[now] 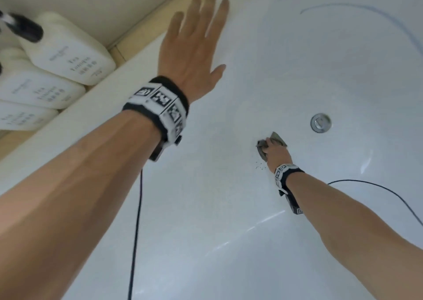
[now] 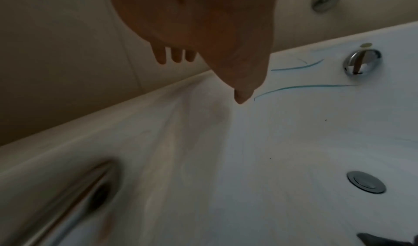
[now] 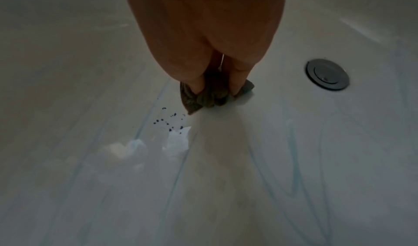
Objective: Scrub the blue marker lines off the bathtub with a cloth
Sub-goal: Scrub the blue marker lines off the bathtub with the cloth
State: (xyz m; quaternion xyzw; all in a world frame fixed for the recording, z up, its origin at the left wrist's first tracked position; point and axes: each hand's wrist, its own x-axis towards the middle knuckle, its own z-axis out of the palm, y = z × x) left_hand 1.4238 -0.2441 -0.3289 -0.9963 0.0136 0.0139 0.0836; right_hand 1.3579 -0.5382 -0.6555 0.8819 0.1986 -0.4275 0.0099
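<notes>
My right hand (image 1: 275, 152) grips a bunched grey-brown cloth (image 1: 265, 147) and presses it on the white bathtub floor (image 1: 229, 208), left of the drain. In the right wrist view the cloth (image 3: 203, 96) sits between my fingers, with dark blue specks (image 3: 168, 122) beside it and faint smeared blue streaks (image 3: 294, 160) around. My left hand (image 1: 194, 48) lies flat with straight fingers on the tub's far wall near the rim. Blue marker lines (image 1: 366, 10) curve across the far end; two blue marker lines (image 2: 300, 88) show in the left wrist view.
A chrome drain plug (image 1: 321, 122) sits right of the cloth. An overflow knob (image 2: 361, 62) is on the end wall and a chrome grab bar (image 2: 68, 201) on the near side. White bottles (image 1: 66, 52) stand on the tiled ledge. Black cables (image 1: 136, 231) trail from both wrists.
</notes>
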